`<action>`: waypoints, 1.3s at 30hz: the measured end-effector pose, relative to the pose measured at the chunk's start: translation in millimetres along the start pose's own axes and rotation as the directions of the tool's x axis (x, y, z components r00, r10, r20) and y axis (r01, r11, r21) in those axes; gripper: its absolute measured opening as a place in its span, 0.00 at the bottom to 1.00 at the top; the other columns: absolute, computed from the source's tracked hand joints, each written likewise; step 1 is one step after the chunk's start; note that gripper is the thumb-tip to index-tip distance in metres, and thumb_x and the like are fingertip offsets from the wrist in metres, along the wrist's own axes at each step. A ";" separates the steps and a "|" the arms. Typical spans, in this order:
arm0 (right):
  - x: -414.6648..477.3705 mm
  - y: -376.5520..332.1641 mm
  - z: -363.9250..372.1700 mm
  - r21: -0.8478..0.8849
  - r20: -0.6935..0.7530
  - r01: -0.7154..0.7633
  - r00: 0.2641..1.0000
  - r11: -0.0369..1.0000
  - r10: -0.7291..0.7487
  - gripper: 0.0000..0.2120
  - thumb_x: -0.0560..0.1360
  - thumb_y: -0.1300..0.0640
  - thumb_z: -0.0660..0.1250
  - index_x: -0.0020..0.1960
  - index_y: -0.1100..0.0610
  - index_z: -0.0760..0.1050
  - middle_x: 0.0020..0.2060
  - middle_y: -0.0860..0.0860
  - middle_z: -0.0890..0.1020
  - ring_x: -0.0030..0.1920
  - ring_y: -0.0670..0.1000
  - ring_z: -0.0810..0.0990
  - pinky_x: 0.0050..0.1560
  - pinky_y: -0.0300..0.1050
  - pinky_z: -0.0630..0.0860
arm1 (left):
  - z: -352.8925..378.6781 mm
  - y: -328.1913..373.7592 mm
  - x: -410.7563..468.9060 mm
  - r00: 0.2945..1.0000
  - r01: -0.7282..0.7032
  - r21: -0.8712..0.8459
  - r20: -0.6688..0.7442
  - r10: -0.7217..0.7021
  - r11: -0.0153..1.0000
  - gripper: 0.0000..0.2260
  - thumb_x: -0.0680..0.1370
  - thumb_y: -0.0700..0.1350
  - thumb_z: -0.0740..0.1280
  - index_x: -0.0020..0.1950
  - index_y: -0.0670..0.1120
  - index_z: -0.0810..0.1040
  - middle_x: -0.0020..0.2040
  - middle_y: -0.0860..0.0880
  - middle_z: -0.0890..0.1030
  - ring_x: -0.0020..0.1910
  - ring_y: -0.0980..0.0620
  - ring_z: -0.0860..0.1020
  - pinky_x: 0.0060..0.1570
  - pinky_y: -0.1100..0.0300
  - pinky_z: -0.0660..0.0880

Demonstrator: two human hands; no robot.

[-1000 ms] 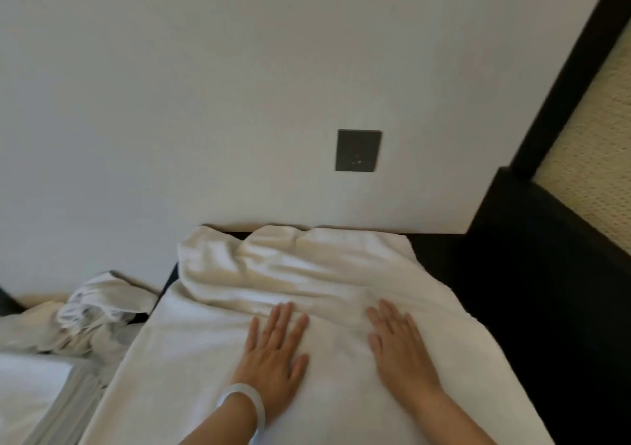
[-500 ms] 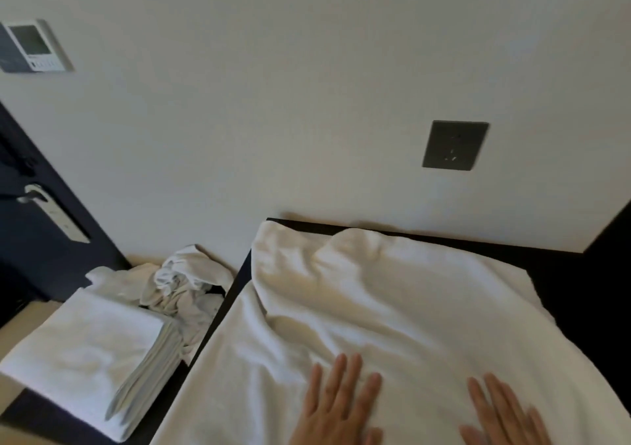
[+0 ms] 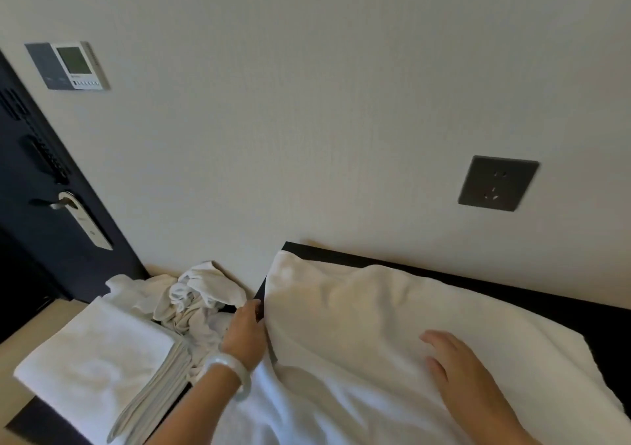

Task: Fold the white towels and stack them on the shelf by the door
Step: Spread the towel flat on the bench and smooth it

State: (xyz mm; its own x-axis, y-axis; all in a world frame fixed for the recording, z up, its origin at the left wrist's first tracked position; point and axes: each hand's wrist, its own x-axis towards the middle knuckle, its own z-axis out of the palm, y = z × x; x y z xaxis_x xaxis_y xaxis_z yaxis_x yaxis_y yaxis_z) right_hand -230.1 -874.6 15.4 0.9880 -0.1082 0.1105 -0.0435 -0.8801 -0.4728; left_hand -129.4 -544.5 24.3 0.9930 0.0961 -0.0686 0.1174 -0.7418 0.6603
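Your left hand is sliding off the wide white terry towel to its left edge, centre-left; its grip I cannot tell. Your right hand is staying flat, grip apart.

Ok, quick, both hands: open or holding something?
Left hand: at left edge of the spread towel; fingers hidden, cannot tell.
Right hand: open, flat on the towel.

A: Left hand — fingertips hidden behind the spread towel's left edge. Grip or just touch, can't tell.
B: Agreed. Wall panel labels too small to read. Door cut by left edge, right forearm by the bottom — dark tabletop probably mostly under towel.
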 end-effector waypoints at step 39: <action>154.9 28.5 -58.8 0.360 -0.307 -0.121 0.921 0.925 0.240 0.10 0.76 0.66 0.65 0.44 0.52 0.71 0.38 0.52 0.81 0.43 0.56 0.80 0.42 0.37 0.71 | -69.9 113.8 189.7 0.678 -0.384 0.198 0.724 0.129 0.902 0.12 0.71 0.38 0.73 0.48 0.55 0.81 0.48 0.49 0.82 0.49 0.52 0.81 0.55 0.61 0.74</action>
State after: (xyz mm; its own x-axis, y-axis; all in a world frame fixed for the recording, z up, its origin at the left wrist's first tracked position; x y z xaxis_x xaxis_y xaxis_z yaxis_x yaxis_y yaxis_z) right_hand -87.1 -943.7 70.4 0.8541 -0.4525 0.2564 -0.1065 -0.6347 -0.7654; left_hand 71.5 -564.3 138.7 0.6971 -0.5114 -0.5025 -0.2727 -0.8373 0.4738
